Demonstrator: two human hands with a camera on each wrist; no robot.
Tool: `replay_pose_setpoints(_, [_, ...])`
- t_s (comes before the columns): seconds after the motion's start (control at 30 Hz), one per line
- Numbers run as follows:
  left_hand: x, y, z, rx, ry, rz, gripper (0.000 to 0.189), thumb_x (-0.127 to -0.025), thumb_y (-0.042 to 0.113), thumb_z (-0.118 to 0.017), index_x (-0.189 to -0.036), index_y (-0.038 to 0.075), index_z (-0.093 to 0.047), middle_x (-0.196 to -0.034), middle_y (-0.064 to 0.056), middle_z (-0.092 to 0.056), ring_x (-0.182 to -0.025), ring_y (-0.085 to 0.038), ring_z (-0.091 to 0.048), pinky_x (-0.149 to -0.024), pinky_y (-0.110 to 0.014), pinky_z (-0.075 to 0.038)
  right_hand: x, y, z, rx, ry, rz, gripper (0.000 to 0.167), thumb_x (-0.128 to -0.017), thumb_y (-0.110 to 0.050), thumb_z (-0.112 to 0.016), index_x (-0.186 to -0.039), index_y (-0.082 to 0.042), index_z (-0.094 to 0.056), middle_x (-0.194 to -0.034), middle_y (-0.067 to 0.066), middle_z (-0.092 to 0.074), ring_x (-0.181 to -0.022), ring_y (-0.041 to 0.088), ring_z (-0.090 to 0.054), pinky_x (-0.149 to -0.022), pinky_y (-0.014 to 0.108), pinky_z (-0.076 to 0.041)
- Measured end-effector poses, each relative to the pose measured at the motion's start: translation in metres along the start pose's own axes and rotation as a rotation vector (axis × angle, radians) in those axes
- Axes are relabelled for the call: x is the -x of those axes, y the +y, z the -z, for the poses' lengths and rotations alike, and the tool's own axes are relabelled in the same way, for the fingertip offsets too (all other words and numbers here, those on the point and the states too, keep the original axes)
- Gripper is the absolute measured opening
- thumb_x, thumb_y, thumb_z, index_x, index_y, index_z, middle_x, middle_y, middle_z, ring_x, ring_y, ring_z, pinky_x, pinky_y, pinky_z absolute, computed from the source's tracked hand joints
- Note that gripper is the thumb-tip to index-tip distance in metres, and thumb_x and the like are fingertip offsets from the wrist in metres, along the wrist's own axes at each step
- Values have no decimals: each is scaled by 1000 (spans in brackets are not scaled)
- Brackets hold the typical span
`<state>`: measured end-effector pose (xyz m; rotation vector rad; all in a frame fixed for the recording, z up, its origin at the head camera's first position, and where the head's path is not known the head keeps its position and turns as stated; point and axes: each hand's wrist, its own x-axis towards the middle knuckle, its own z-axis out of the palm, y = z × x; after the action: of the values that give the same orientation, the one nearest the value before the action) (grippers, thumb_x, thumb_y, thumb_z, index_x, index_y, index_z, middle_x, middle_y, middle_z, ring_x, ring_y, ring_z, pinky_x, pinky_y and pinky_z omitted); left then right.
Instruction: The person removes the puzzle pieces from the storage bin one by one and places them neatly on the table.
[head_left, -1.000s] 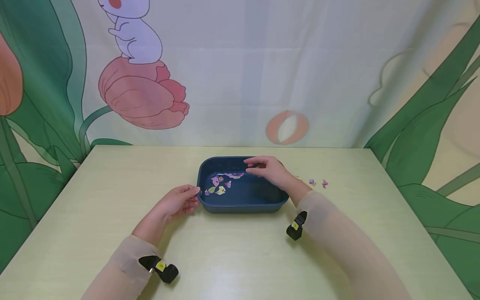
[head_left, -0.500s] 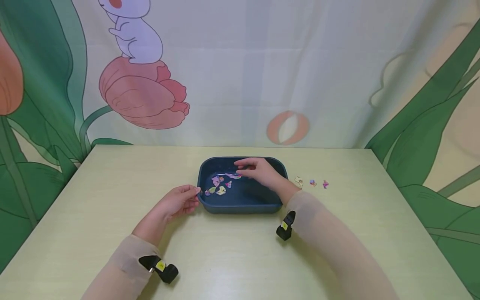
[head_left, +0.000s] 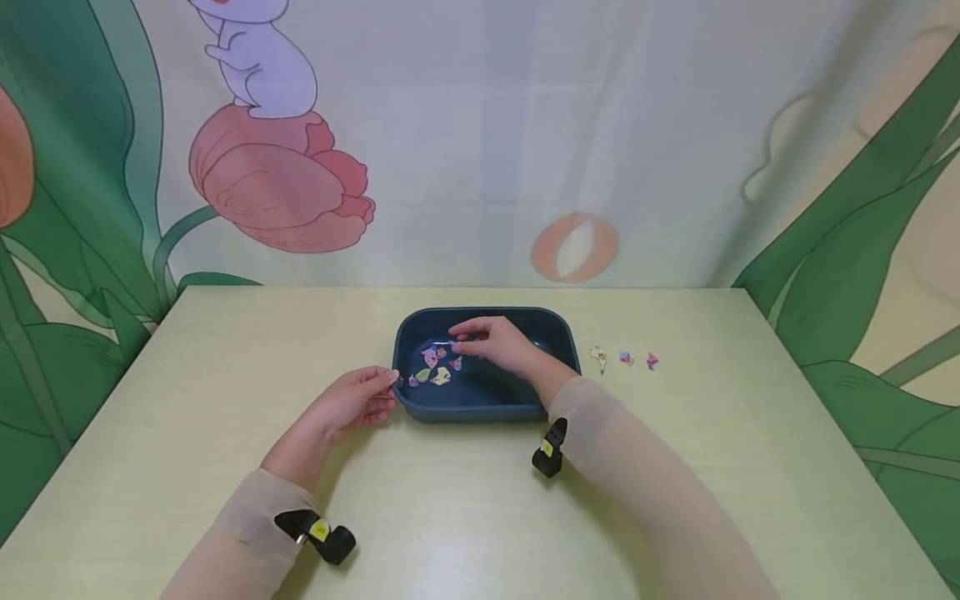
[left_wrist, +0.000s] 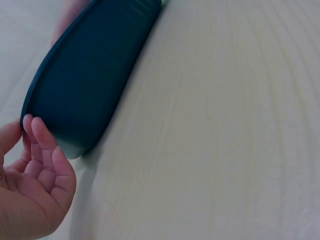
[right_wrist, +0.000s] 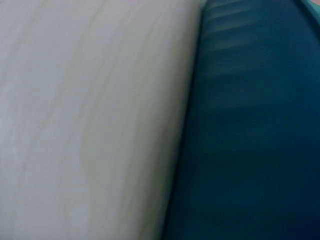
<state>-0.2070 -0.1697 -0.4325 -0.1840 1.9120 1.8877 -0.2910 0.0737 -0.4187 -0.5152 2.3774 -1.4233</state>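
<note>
A dark blue rectangular tray [head_left: 487, 414] stands on the table. My left hand [head_left: 352, 404] pinches its left rim between thumb and fingers; the left wrist view shows this grip on the rim [left_wrist: 31, 92] closely. Over the tray's inside hovers my right hand [head_left: 498, 343], thumb and forefinger apart, with nothing plainly seen between them. Below and left of its fingertips lie several small colourful flat cutouts, among them a pale yellow piece [head_left: 441, 376], a green piece [head_left: 423, 375] and a purple-pink piece [head_left: 430, 357]. The right hand hides part of the tray floor.
On the table [head_left: 450, 508] to the tray's right lie a pale yellow cutout [head_left: 598, 359], a blue-and-orange one [head_left: 626, 358] and a pink-purple one [head_left: 652, 360]. A printed curtain [head_left: 442, 167] hangs behind the table's far edge. The right wrist view shows the tray's outer side [right_wrist: 250, 125].
My right hand has moved left across the tray towards the cutouts, covering the long pink piece and uncovering the pale yellow cutout outside. The left hand keeps its hold on the rim.
</note>
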Motion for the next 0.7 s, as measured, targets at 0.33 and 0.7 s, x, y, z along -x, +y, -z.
replay_pose_setpoints(0.33, [1, 2, 0, 2, -4, -8, 28, -96, 27, -53, -102, 0, -52, -76, -1, -59, -68, -12, -57, -64, -24, -50, -2, 4, -7, 171, -138, 78, 34, -83, -12, -71, -115, -4, -64, -94, 6, -63, -75, 14, -55, -66, 22, -45])
replay_pose_setpoints(0.7, [2, 1, 0, 27, -25, -16, 25, -96, 27, -53, -98, 2, -52, -75, 1, -58, -67, -10, -57, -65, -24, -50, -5, 15, -16, 279, -231, 93, 32, -82, -11, -72, -113, -6, -66, -82, 1, -51, -71, 12, -47, -63, 20, -40])
